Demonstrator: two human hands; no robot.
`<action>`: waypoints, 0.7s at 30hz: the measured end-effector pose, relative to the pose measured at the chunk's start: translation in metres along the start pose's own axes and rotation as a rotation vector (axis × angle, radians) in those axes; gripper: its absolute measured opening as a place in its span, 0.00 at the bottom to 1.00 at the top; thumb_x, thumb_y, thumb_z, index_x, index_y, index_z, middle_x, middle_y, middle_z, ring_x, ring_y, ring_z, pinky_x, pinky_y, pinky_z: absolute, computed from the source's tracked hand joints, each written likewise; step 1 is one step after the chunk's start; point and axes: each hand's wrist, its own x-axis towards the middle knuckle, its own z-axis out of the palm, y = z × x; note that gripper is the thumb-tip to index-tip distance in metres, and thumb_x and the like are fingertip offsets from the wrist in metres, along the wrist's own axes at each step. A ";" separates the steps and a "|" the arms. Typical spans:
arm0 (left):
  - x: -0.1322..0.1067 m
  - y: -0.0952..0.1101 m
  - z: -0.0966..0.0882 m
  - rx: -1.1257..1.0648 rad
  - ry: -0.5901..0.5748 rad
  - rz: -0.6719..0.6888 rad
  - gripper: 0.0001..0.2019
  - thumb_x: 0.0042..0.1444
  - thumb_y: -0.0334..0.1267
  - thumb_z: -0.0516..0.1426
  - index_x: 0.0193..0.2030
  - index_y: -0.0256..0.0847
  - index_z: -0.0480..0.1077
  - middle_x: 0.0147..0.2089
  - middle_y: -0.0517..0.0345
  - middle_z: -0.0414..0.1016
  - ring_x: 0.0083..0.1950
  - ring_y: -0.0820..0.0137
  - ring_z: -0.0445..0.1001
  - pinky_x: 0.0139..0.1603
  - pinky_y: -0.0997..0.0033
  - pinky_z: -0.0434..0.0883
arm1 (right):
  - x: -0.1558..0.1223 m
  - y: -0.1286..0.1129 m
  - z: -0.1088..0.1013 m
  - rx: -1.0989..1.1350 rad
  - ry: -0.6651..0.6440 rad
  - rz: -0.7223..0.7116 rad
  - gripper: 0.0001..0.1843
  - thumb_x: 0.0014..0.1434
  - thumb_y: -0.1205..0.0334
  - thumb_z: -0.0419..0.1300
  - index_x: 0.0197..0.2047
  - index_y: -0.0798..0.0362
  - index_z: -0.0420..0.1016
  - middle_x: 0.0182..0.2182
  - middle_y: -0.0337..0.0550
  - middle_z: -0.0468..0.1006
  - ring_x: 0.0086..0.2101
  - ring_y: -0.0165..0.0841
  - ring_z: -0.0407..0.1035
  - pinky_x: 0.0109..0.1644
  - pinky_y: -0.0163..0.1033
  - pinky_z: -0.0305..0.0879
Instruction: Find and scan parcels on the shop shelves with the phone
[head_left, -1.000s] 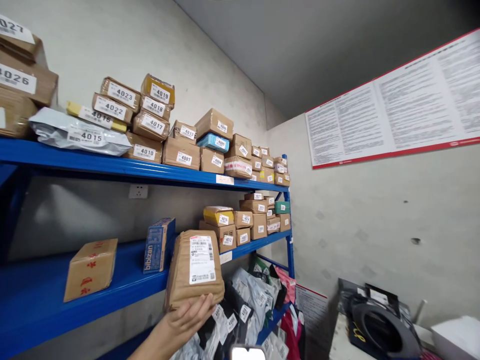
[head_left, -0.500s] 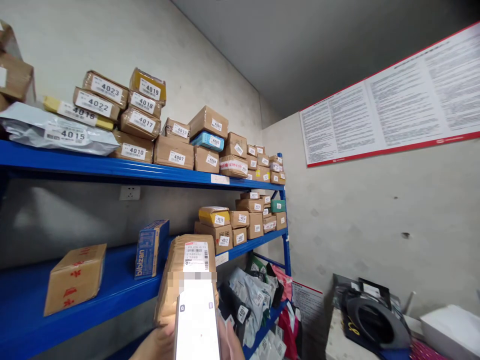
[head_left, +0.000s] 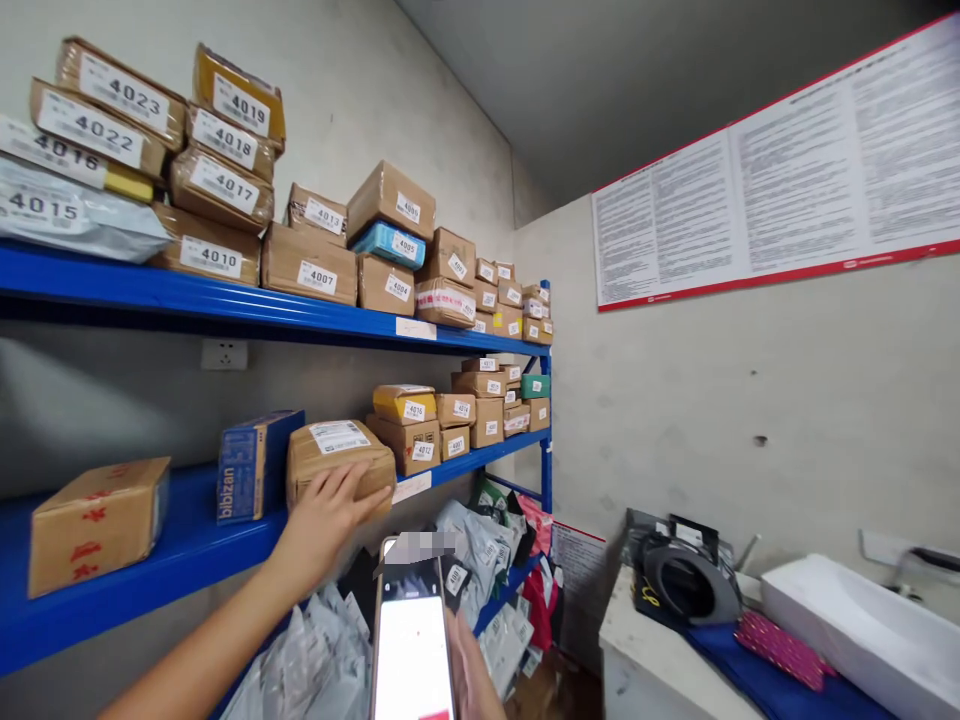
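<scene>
My left hand (head_left: 330, 515) rests against the front of a brown cardboard parcel (head_left: 315, 455), its fingers stretched out over the box and not wrapped round it. The parcel sits on the middle blue shelf with a white label on its upper face. A smartphone (head_left: 412, 650) with a bright white screen is held upright in my right hand (head_left: 469, 665), whose fingers show only along the phone's right edge. To the parcel's left stands a blue "bibizan" box (head_left: 241, 470). On its right, a box labelled 4012 (head_left: 405, 440) carries a yellow parcel labelled 4016 (head_left: 394, 403).
The blue upper shelf (head_left: 300, 312) bears numbered parcels. A box with red writing (head_left: 97, 525) lies at the shelf's left. Grey bags (head_left: 319, 640) fill the lower level. On the right, a white table (head_left: 630, 630) holds a dark ring-shaped device (head_left: 690, 580) and a white tray (head_left: 862, 620).
The parcel has gone from in front of me, behind the phone, onto the middle shelf beside the blue box. My left arm has stretched out with it. The view has shifted slightly.
</scene>
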 end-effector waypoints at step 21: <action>-0.046 -0.100 0.043 0.118 0.057 0.054 0.38 0.44 0.20 0.49 0.58 0.64 0.63 0.59 0.43 0.67 0.55 0.48 0.68 0.51 0.46 0.63 | 0.241 -0.059 0.079 -1.170 -0.017 0.119 0.32 0.64 0.43 0.45 0.16 0.53 0.66 0.08 0.37 0.63 0.11 0.30 0.60 0.17 0.35 0.63</action>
